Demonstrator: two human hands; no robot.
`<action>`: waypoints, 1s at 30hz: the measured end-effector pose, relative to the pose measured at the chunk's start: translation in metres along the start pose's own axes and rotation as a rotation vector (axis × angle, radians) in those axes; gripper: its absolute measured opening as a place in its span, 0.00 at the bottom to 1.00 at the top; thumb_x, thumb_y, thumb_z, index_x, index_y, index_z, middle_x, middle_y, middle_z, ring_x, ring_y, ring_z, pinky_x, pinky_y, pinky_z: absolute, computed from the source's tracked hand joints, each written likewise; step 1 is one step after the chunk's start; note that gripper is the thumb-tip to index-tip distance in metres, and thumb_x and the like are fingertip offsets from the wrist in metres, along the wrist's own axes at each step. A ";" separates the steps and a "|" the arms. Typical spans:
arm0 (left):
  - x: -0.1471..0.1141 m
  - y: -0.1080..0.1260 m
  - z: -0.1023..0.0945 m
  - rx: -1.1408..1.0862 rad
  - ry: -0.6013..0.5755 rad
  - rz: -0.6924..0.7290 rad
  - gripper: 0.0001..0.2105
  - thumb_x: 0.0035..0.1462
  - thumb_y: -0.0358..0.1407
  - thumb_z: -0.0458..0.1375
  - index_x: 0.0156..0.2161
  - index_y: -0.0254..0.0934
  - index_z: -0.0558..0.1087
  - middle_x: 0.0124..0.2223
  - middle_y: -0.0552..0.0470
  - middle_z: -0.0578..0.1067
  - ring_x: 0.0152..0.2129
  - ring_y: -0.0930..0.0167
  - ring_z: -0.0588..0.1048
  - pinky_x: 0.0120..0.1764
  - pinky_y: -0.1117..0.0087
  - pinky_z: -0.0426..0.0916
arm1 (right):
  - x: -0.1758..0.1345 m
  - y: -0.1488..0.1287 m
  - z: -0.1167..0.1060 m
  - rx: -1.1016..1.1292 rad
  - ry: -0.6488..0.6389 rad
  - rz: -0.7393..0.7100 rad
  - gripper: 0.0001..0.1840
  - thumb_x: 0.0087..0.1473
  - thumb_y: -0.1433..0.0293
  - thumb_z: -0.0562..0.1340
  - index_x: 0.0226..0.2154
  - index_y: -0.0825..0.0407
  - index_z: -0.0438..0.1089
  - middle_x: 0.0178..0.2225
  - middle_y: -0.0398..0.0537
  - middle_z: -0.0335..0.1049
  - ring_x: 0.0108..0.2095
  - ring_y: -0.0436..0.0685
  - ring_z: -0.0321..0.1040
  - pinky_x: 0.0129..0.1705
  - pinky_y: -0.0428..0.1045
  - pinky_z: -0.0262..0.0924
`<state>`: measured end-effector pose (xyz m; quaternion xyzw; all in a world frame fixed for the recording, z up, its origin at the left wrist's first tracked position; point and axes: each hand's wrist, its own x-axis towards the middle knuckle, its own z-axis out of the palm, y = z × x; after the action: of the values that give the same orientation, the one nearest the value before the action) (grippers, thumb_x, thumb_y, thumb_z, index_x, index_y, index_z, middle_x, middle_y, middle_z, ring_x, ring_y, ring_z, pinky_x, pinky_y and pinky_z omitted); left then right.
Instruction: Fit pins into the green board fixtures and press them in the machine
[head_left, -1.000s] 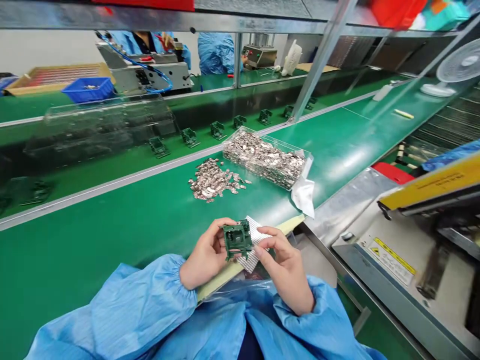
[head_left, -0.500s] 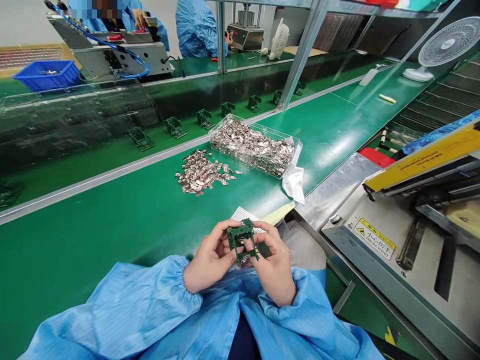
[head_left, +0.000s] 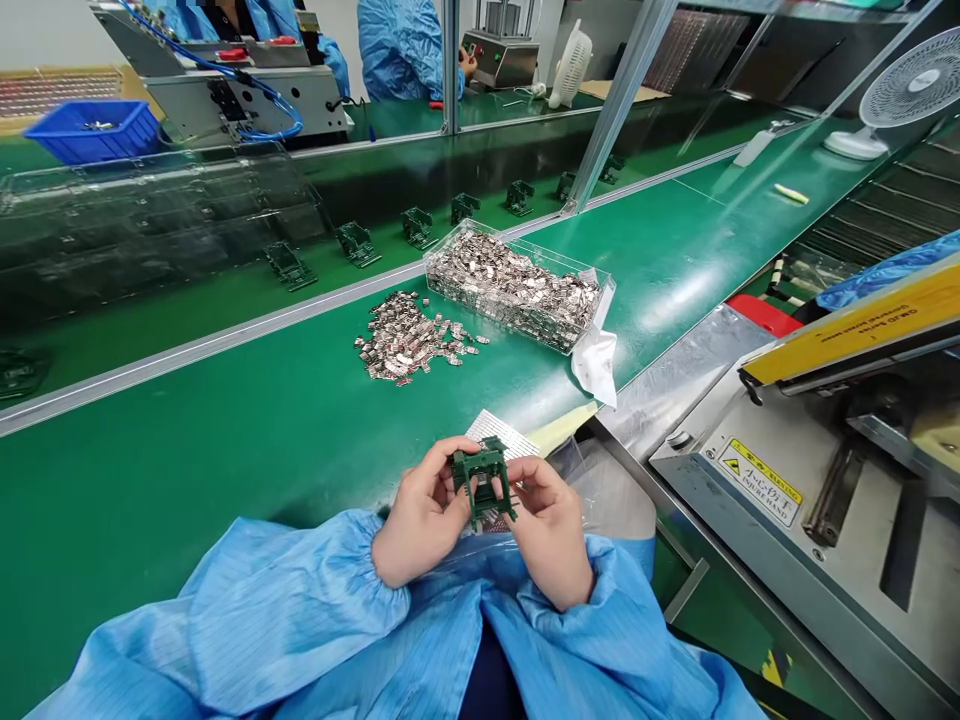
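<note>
Between both hands, close to my body, is a dark green part with an open frame shape point(head_left: 480, 462), perhaps circuit boards joined together. My left hand point(head_left: 417, 525) grips its left side, thumb in front and fingers behind. On the other side my right hand point(head_left: 553, 530) has its thumb and fingers closed at the frame's right edge. A white sheet with rows of small marks point(head_left: 501, 432) lies just behind, partly hidden by the frame. Farther out on the green bench is a loose pile of small silvery metal pieces point(head_left: 405, 338).
A clear box point(head_left: 604, 305) full of similar metal pieces stands beyond the pile, crumpled white tissue point(head_left: 596, 365) at its corner. Several green frames point(head_left: 358, 243) line the conveyor. A machine with a warning label point(head_left: 761, 482) is at right. Co-workers in blue sleeves point(head_left: 401, 50) sit opposite.
The view has shifted slightly. My right fingertips have drawn back a little from the frame's middle towards its right edge, while my left hand keeps its hold.
</note>
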<state>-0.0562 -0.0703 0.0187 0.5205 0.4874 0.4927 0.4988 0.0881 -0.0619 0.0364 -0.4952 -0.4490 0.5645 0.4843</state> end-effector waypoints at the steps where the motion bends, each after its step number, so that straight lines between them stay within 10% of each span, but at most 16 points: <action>1: 0.000 0.001 0.000 0.008 0.006 -0.001 0.14 0.58 0.38 0.58 0.49 0.39 0.67 0.31 0.52 0.72 0.24 0.73 0.70 0.26 0.74 0.69 | 0.000 -0.001 0.001 0.004 0.007 0.014 0.16 0.44 0.59 0.72 0.26 0.51 0.69 0.24 0.43 0.69 0.25 0.53 0.66 0.26 0.46 0.64; 14: -0.005 0.005 0.004 0.113 -0.009 0.025 0.14 0.53 0.32 0.60 0.46 0.40 0.69 0.33 0.53 0.74 0.25 0.73 0.72 0.27 0.75 0.68 | -0.007 0.010 -0.002 0.053 0.029 0.022 0.17 0.44 0.58 0.70 0.22 0.51 0.66 0.21 0.42 0.66 0.22 0.51 0.62 0.23 0.45 0.62; 22: 0.019 0.014 -0.003 0.035 0.045 -0.080 0.21 0.52 0.47 0.62 0.48 0.39 0.65 0.38 0.50 0.74 0.31 0.68 0.76 0.29 0.70 0.75 | -0.006 0.035 -0.057 -0.052 0.190 -0.003 0.21 0.50 0.50 0.65 0.30 0.52 0.71 0.26 0.46 0.72 0.25 0.53 0.66 0.30 0.49 0.65; 30: 0.055 -0.011 0.033 0.007 -0.004 0.058 0.19 0.54 0.41 0.61 0.48 0.37 0.65 0.39 0.50 0.75 0.35 0.70 0.76 0.39 0.70 0.74 | -0.004 0.076 -0.031 -0.081 -0.085 -0.005 0.25 0.54 0.48 0.62 0.22 0.52 0.70 0.20 0.43 0.68 0.21 0.51 0.61 0.25 0.47 0.58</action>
<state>-0.0212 -0.0160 0.0088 0.5372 0.4728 0.5042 0.4833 0.1113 -0.0744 -0.0414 -0.4886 -0.4929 0.5654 0.4457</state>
